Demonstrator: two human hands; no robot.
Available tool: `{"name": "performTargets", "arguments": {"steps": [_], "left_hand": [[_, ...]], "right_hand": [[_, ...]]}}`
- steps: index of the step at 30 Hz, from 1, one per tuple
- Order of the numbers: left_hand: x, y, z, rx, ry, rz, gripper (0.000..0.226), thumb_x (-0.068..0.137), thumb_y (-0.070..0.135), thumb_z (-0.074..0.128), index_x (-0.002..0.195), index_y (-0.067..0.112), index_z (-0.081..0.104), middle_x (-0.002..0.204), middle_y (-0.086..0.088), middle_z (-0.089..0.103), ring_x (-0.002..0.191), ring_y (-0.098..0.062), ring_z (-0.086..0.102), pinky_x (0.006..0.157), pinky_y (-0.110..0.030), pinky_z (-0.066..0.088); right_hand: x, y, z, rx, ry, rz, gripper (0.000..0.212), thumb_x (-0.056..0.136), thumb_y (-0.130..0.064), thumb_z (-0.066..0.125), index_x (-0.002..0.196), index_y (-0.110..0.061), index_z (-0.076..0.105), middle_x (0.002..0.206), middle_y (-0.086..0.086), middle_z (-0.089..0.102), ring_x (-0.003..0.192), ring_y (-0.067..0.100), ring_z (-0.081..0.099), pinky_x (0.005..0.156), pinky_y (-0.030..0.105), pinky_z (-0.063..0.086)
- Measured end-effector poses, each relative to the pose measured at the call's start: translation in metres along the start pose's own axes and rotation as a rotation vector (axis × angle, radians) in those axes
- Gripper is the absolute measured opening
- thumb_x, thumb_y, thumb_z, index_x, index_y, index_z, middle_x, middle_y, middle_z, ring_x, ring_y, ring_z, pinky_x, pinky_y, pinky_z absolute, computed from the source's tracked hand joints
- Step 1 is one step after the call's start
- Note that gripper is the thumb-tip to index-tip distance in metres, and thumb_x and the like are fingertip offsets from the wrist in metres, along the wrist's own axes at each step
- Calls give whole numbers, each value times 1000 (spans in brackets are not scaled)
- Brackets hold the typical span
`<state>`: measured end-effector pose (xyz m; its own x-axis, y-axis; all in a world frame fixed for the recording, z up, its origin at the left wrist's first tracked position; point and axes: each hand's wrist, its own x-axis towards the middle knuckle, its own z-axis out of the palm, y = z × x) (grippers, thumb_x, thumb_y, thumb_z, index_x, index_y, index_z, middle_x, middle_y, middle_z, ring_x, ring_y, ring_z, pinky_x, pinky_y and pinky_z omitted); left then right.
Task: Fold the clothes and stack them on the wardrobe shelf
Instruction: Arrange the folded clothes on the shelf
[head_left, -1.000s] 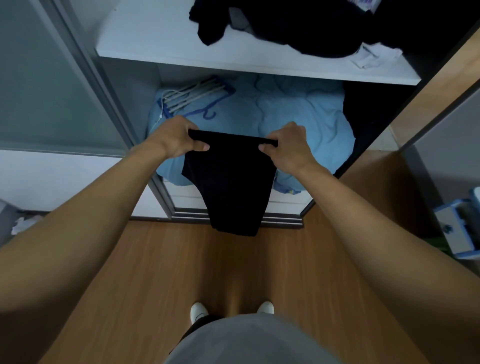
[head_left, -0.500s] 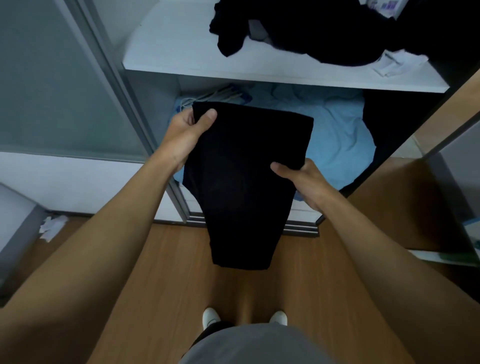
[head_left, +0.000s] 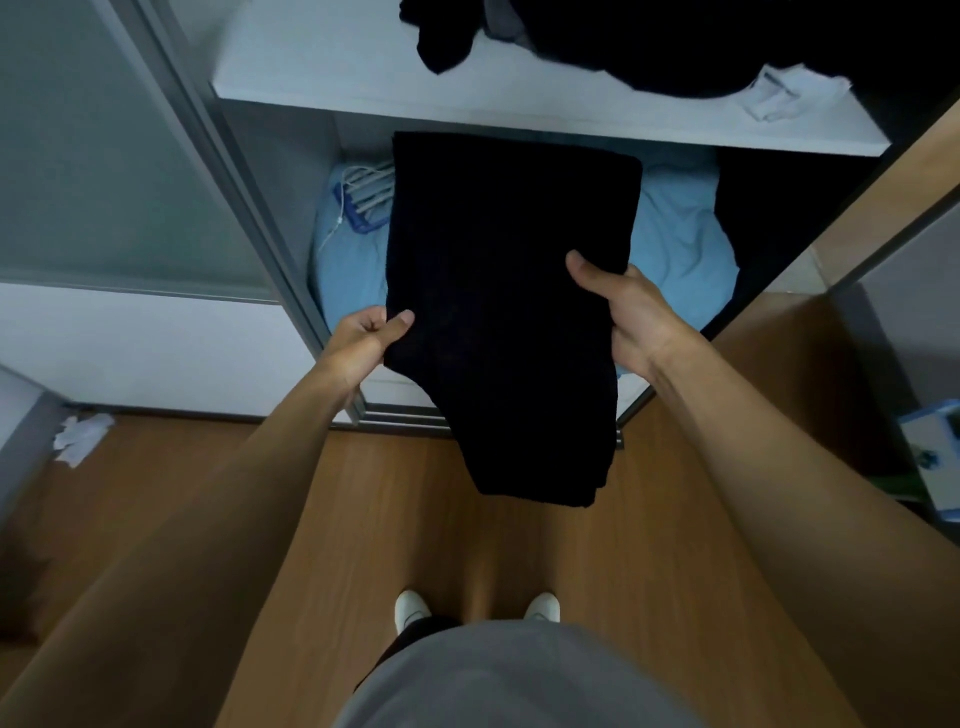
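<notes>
At the far left some crumpled white paper (head_left: 83, 437) lies on the wooden floor (head_left: 415, 519). The left hand (head_left: 363, 340) pinches the left edge of the folded black garment (head_left: 498, 312) with the thumb on top. The garment hangs in the air in front of the open wardrobe, below the white shelf (head_left: 322, 67), and covers part of the light blue bedding (head_left: 680, 234). The right hand (head_left: 623, 306) grips its right edge, thumb over the cloth. On the shelf lies a heap of dark clothes (head_left: 675, 47).
</notes>
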<state>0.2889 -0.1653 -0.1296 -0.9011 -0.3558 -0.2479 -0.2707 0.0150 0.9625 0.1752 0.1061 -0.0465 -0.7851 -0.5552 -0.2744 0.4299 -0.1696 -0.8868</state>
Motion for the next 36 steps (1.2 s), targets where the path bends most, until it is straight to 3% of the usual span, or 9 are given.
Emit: {"name": "performTargets", "arguments": {"steps": [6, 10, 14, 19, 21, 25, 29, 32, 36], "left_hand": [[6, 5, 11, -108, 4, -22, 11, 94, 15, 57, 92, 6, 63, 85, -9, 68, 81, -22, 64, 78, -32, 49], [2, 3, 6, -162, -65, -44, 45, 78, -11, 37, 85, 14, 74, 78, 1, 73, 77, -14, 65, 69, -21, 53], [0, 10, 4, -251, -53, -55, 45, 88, -16, 38, 91, 9, 75, 84, -2, 77, 82, -17, 70, 70, -21, 55], [-9, 15, 21, -482, -155, -182, 22, 103, 12, 48, 120, 7, 60, 82, -1, 64, 67, -11, 63, 58, -22, 53], [-10, 15, 31, -303, -13, -223, 11, 101, 17, 55, 105, 11, 63, 75, 0, 59, 62, -11, 57, 55, -23, 47], [-16, 18, 40, -84, 108, -166, 35, 104, 21, 46, 74, 18, 64, 59, 10, 63, 65, -15, 58, 55, -19, 46], [-19, 16, 26, -407, -245, -201, 78, 93, 75, 20, 132, 22, 64, 131, -2, 66, 122, -19, 62, 103, -32, 45], [-24, 12, 27, -310, -337, -92, 77, 88, 68, 46, 147, 19, 44, 143, -1, 56, 132, -17, 54, 109, -31, 40], [-23, 25, 48, -165, -133, -40, 38, 88, 30, 75, 121, 13, 66, 108, -4, 76, 105, -22, 70, 85, -26, 56]], "right_hand": [[-4, 1, -3, 82, 24, -25, 18, 87, -23, 74, 104, -17, 78, 113, 10, 74, 107, 24, 70, 84, 32, 57], [-5, -4, -3, 114, 5, -27, 19, 87, -24, 74, 104, -17, 78, 115, 10, 73, 109, 24, 69, 85, 33, 57], [-4, -7, 3, 84, -35, -13, 18, 87, -25, 74, 103, -18, 79, 113, 9, 74, 107, 24, 70, 85, 32, 57], [2, -5, 12, 101, -85, -7, 29, 79, -29, 80, 105, -17, 78, 112, 8, 74, 105, 22, 70, 88, 34, 56], [4, -4, 14, 100, -88, -5, 32, 77, -30, 82, 105, -18, 78, 113, 8, 74, 105, 22, 70, 88, 34, 56], [4, -1, 14, 112, -51, -12, 34, 78, -29, 82, 109, -16, 76, 117, 11, 72, 108, 25, 70, 88, 35, 56], [5, -1, 13, 121, 33, -46, 29, 88, -28, 73, 114, -16, 73, 120, 10, 72, 113, 25, 68, 93, 38, 55], [4, -2, 11, 113, 83, -20, 35, 90, -31, 71, 121, -15, 68, 119, 8, 72, 113, 24, 67, 97, 40, 54], [7, -10, 15, 48, 161, 70, 38, 91, -37, 68, 120, -12, 69, 116, 9, 73, 108, 24, 70, 93, 39, 56]]}}
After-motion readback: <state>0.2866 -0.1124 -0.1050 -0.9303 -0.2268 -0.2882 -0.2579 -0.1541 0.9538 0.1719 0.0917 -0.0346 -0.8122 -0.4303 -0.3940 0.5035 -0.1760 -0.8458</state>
